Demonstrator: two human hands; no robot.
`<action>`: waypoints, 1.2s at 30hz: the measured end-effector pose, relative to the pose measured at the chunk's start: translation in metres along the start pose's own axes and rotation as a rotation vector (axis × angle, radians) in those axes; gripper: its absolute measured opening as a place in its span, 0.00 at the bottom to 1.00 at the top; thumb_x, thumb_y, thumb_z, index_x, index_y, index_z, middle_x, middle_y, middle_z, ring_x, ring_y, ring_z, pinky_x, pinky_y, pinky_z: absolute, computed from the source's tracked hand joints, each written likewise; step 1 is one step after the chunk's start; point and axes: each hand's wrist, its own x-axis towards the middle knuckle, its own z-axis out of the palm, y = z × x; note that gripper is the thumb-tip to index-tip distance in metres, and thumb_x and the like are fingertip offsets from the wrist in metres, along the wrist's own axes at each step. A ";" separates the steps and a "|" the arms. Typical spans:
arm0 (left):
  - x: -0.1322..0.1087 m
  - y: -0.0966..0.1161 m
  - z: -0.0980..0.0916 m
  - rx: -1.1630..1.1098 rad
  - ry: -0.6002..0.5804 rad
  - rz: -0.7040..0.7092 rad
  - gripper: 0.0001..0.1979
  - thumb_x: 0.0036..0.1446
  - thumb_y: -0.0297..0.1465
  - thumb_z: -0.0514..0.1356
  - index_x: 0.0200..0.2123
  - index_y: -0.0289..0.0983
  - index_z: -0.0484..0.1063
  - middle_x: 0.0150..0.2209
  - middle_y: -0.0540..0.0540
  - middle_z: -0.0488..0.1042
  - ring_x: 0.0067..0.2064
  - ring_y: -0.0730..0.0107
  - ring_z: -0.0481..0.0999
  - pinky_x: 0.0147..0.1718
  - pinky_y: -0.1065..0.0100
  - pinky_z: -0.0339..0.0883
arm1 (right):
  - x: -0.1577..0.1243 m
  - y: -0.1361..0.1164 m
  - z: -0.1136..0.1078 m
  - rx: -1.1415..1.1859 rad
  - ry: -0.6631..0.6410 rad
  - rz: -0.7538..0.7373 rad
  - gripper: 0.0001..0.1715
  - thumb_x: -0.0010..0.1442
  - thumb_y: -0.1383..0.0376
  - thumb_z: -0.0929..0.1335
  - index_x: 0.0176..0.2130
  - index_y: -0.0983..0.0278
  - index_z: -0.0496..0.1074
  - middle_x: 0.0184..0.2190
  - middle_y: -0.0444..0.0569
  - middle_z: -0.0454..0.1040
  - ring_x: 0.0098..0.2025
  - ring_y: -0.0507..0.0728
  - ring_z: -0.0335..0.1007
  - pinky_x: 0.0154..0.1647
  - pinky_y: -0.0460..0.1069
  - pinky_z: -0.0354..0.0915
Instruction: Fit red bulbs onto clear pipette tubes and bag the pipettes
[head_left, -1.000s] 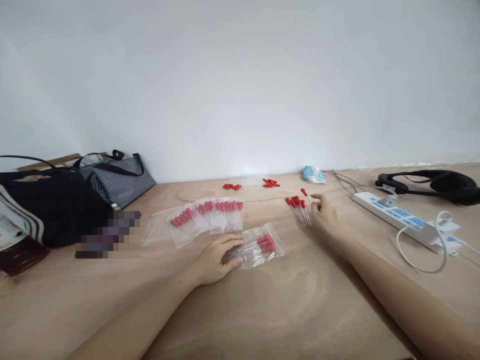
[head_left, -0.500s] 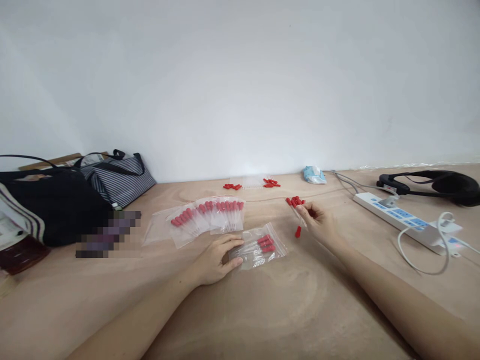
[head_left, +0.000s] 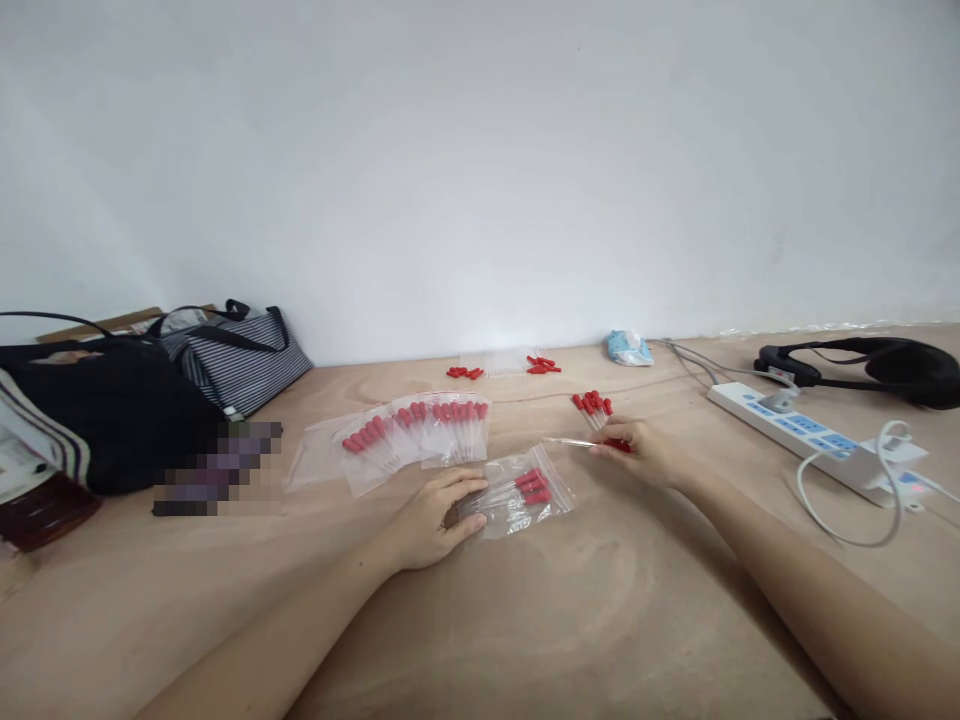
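Observation:
My left hand (head_left: pixel 439 515) rests on the table with its fingers and thumb on the left end of a clear zip-lock bag (head_left: pixel 499 520). Inside that bag lie several glass droppers with red rubber bulbs (head_left: pixel 534 487), bulbs to the right. Between the fingers of my right hand (head_left: pixel 637 450) is one dropper (head_left: pixel 574 441), its glass tip pointing left toward the bag and its red bulb partly hidden by the hand. Just beyond this hand lies a small group of loose droppers (head_left: pixel 592 404).
Filled bags of droppers (head_left: pixel 409 430) overlap at the left. Farther back are loose red bulbs (head_left: pixel 544 366) and glass tubes (head_left: pixel 506 366). A power strip (head_left: pixel 810 435) with cables, a blue mask (head_left: pixel 628 348) and a black headset (head_left: pixel 862 370) are on the right; bags (head_left: pixel 232 360) stand far left.
My right hand has drawn a dropper away from the loose group and turned it so its tip points left. My left hand and the bag have stayed put.

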 end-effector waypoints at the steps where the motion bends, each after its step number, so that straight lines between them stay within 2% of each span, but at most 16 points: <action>1: 0.000 0.000 0.000 -0.001 0.001 0.003 0.18 0.55 0.35 0.54 0.49 0.40 0.64 0.52 0.45 0.63 0.53 0.64 0.62 0.52 0.60 0.57 | -0.002 0.002 -0.005 -0.030 -0.022 -0.008 0.15 0.55 0.57 0.62 0.32 0.63 0.73 0.29 0.49 0.70 0.30 0.54 0.65 0.32 0.48 0.60; 4: 0.000 0.000 0.000 -0.003 0.004 0.012 0.17 0.55 0.35 0.54 0.49 0.40 0.64 0.52 0.45 0.64 0.53 0.64 0.63 0.51 0.60 0.57 | -0.007 0.006 -0.016 -0.101 -0.063 -0.010 0.14 0.55 0.58 0.62 0.32 0.61 0.74 0.30 0.49 0.70 0.31 0.53 0.66 0.33 0.47 0.60; 7: 0.001 0.001 0.000 -0.004 0.010 0.021 0.17 0.55 0.36 0.53 0.49 0.41 0.64 0.52 0.45 0.64 0.53 0.64 0.63 0.51 0.60 0.58 | -0.007 0.004 -0.016 -0.152 -0.078 -0.020 0.14 0.55 0.58 0.62 0.33 0.60 0.75 0.30 0.49 0.69 0.31 0.54 0.66 0.33 0.47 0.60; 15: 0.001 0.002 -0.001 0.018 0.004 0.000 0.18 0.55 0.36 0.54 0.49 0.40 0.63 0.52 0.45 0.64 0.53 0.64 0.63 0.51 0.61 0.57 | 0.005 -0.010 0.013 -0.121 -0.039 -0.118 0.12 0.55 0.61 0.63 0.34 0.62 0.74 0.31 0.51 0.69 0.34 0.55 0.66 0.36 0.49 0.62; 21: 0.001 0.004 -0.003 0.009 0.009 -0.026 0.20 0.54 0.36 0.54 0.51 0.41 0.61 0.52 0.46 0.64 0.53 0.62 0.63 0.51 0.60 0.57 | 0.009 -0.025 0.030 0.155 0.002 -0.123 0.11 0.54 0.65 0.63 0.39 0.62 0.70 0.37 0.50 0.70 0.39 0.55 0.67 0.41 0.51 0.63; 25: 0.001 0.004 -0.003 -0.004 0.011 -0.028 0.20 0.54 0.36 0.54 0.51 0.42 0.60 0.53 0.46 0.63 0.53 0.61 0.62 0.51 0.59 0.56 | 0.010 -0.026 0.046 0.516 0.060 0.031 0.11 0.53 0.62 0.64 0.37 0.64 0.67 0.35 0.50 0.70 0.38 0.54 0.67 0.40 0.51 0.64; 28: 0.000 0.005 -0.003 -0.006 0.013 -0.032 0.21 0.54 0.36 0.54 0.52 0.42 0.59 0.53 0.46 0.62 0.53 0.62 0.62 0.51 0.59 0.57 | 0.012 -0.025 0.055 0.683 0.062 0.138 0.15 0.51 0.57 0.66 0.36 0.64 0.65 0.33 0.49 0.70 0.33 0.53 0.67 0.36 0.50 0.64; 32: 0.001 0.008 -0.004 0.004 0.020 -0.047 0.22 0.54 0.36 0.54 0.53 0.42 0.58 0.54 0.45 0.60 0.54 0.61 0.61 0.51 0.59 0.57 | 0.014 -0.023 0.051 0.762 0.024 0.185 0.20 0.47 0.51 0.67 0.33 0.64 0.65 0.31 0.47 0.69 0.32 0.52 0.65 0.36 0.50 0.62; 36: 0.001 0.008 -0.005 -0.008 -0.001 -0.052 0.23 0.54 0.35 0.54 0.54 0.41 0.56 0.55 0.46 0.61 0.54 0.62 0.61 0.52 0.60 0.56 | 0.014 -0.020 0.040 0.789 0.011 0.227 0.21 0.44 0.51 0.69 0.32 0.64 0.67 0.29 0.46 0.70 0.31 0.52 0.65 0.37 0.50 0.61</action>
